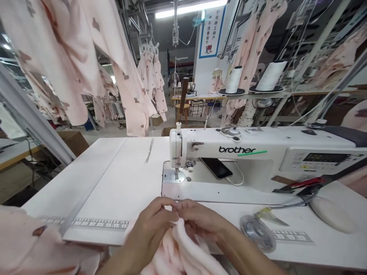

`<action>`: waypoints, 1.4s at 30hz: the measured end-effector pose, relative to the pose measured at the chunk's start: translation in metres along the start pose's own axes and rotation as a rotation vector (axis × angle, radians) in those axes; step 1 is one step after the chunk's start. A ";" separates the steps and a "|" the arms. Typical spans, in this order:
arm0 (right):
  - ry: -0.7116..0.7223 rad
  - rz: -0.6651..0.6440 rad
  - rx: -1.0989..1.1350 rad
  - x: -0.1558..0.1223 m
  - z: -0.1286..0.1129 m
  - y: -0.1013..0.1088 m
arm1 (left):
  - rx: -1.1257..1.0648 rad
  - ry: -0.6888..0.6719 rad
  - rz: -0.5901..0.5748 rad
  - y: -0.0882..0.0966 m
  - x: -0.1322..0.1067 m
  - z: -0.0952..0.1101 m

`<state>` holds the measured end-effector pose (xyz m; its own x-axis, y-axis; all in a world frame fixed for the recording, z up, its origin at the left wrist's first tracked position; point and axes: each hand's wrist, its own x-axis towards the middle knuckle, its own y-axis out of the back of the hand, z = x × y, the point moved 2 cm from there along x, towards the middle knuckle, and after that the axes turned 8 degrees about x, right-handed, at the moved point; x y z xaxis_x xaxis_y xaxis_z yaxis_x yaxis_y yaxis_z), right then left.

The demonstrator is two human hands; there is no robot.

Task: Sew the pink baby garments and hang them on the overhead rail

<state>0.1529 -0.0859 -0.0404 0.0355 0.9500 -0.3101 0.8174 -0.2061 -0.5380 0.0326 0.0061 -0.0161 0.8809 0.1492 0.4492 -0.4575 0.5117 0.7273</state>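
"Head view: what's held, by how many?"
"One pink cloth (173, 248), by two: left hand (155, 219) and right hand (200, 215), fingers (162, 202) pinching it at the table (123, 187)'s near edge."
"Behind?"
"One sewing machine (229, 143), one phone (217, 168) under its arm, two white thread cones (234, 80) beyond."

My left hand (153, 223) and right hand (200, 217) close together, fingertips pinched, other fingers curled. Left forearm (122, 258) and right forearm (243, 250) bare, angled inward from below.
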 end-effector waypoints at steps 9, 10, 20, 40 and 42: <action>0.432 0.421 -0.533 -0.037 -0.015 -0.020 | 0.063 0.104 0.231 -0.009 0.001 -0.010; 0.456 0.476 -0.668 -0.041 -0.015 -0.025 | 0.089 0.090 0.261 -0.010 0.002 -0.008; 0.511 0.150 -0.646 -0.034 -0.016 -0.013 | -0.371 0.337 -0.263 0.017 0.027 -0.001; 0.233 0.954 -1.091 0.033 -0.040 0.066 | -0.283 0.439 -0.392 -0.055 0.099 -0.094; 0.177 0.988 -1.102 0.041 -0.043 0.073 | -0.034 0.424 -0.323 -0.058 0.104 -0.099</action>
<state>0.2387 -0.0521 -0.0588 0.8221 0.5674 -0.0468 0.4317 -0.5676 0.7010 0.1626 0.0761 -0.0627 0.9512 0.3047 -0.0490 -0.1568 0.6138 0.7737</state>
